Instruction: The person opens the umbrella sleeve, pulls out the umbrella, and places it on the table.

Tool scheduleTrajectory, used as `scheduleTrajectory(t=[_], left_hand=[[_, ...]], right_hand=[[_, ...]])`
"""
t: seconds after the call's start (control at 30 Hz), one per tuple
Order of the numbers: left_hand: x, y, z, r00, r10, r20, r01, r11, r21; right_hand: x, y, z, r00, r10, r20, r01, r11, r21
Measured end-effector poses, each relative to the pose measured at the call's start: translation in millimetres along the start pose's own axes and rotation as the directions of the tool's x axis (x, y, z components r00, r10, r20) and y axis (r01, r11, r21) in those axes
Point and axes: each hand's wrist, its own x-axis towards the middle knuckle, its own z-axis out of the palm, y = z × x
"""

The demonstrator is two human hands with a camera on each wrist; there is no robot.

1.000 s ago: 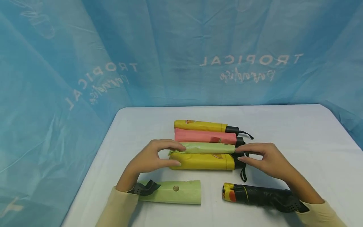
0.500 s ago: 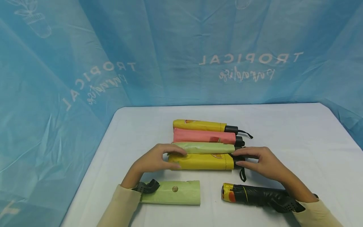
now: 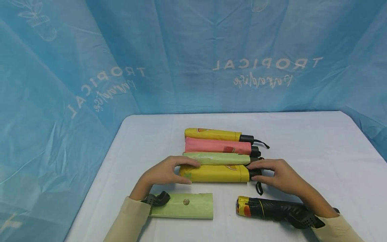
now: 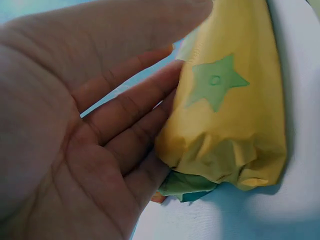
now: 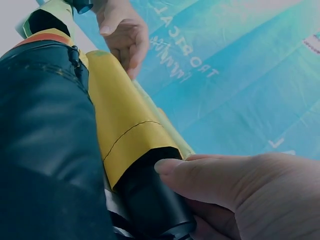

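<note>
Near yellow umbrella (image 3: 216, 173) lying flat, front of the row, right beside a pale green umbrella (image 3: 217, 158), long axis crosswise, black handle (image 5: 155, 200) pointing right; right hand (image 3: 279, 174) pinching that handle, left hand (image 3: 169, 172) loosely spread, fingers relaxed, around the other end!

Curtained booth, blue printed sheets (image 3: 187, 43), white table (image 3: 311, 141)

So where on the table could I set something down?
The widest bare patch of table is right of the right hand. There's room too behind the far yellow umbrella and left of the pink umbrella. A narrow gap parts the black umbrella from the front green umbrella. It's crowded around the near yellow umbrella, with the left hand and right hand at its ends.
</note>
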Motion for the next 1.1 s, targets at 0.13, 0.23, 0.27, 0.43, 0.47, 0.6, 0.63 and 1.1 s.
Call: scheduleTrajectory(t=[0.13, 0.23, 0.27, 0.43, 0.47, 0.6, 0.63, 1.1], left_hand=[[2.2, -3.7, 1.9, 1.000, 0.003, -0.002, -0.003, 1.000, 0.025], [3.6, -8.6, 3.1, 1.000, -0.001, 0.005, 0.001, 0.999, 0.039], [4.0, -8.6, 3.4, 1.000, -0.004, 0.006, 0.004, 0.999, 0.045], [5.1, -7.5, 5.3, 0.999, -0.035, 0.009, 0.034, 0.996, 0.081], [5.3, -7.2, 6.0, 0.999, -0.049, 0.014, 0.048, 0.995, 0.088], [6.2, -6.8, 10.8, 0.991, -0.125, 0.039, 0.118, 0.981, 0.156], [6.2, -6.6, 12.0, 0.989, -0.141, 0.043, 0.131, 0.975, 0.178], [8.0, -1.3, 17.8, 0.989, -0.146, 0.009, 0.137, 0.941, 0.310]], right_hand=[[-0.8, -1, 0, 1.000, 0.000, 0.005, 0.000, 1.000, 0.006], [-1.2, 0, 0, 1.000, 0.000, 0.011, 0.000, 1.000, 0.012], [-1.3, 0, 0, 1.000, -0.001, 0.012, 0.001, 1.000, 0.011], [-1.9, 2, 2, 1.000, -0.017, 0.014, 0.017, 1.000, 0.005], [-1.9, 2, 2, 1.000, -0.018, 0.014, 0.018, 1.000, 0.003], [-2.1, 5, 4, 0.998, -0.031, 0.048, 0.031, 0.999, -0.007], [-2.2, 5, 5, 0.998, -0.036, 0.061, 0.037, 0.999, -0.014], [-2.2, 2, 10, 0.991, -0.011, 0.135, 0.030, 0.990, -0.139]])
